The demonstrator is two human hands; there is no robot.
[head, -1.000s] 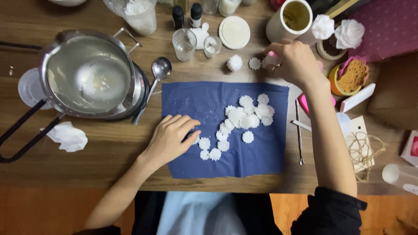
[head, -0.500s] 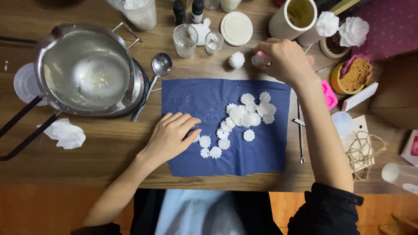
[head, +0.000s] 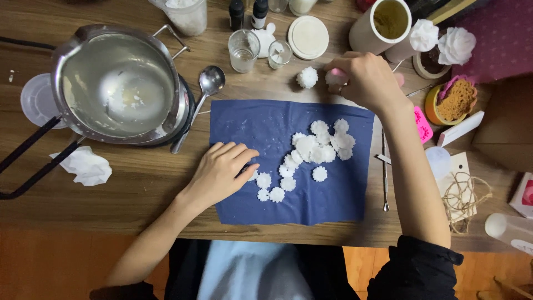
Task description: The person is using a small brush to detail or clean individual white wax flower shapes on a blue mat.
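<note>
Resting flat on the near left part of the dark blue square cloth [head: 288,161], the left hand [head: 222,172] has its fingers spread and loosely curled, gripping nothing; its fingertips touch the cloth just beside the small white scalloped wax flowers [head: 311,155] scattered across the middle. It has kept that place over the last second. Farther off, beyond the cloth's far right corner, the right hand [head: 366,80] has drawn back towards the cloth from the far right clutter, and its fingers now pinch a small pink mould piece [head: 335,78], though how tightly I cannot tell. A lone white ruffled wax blossom [head: 307,77] stands just left of it. Far left sits the steel double-boiler pot [head: 119,83] with a metal spoon [head: 202,97] beside it.
</note>
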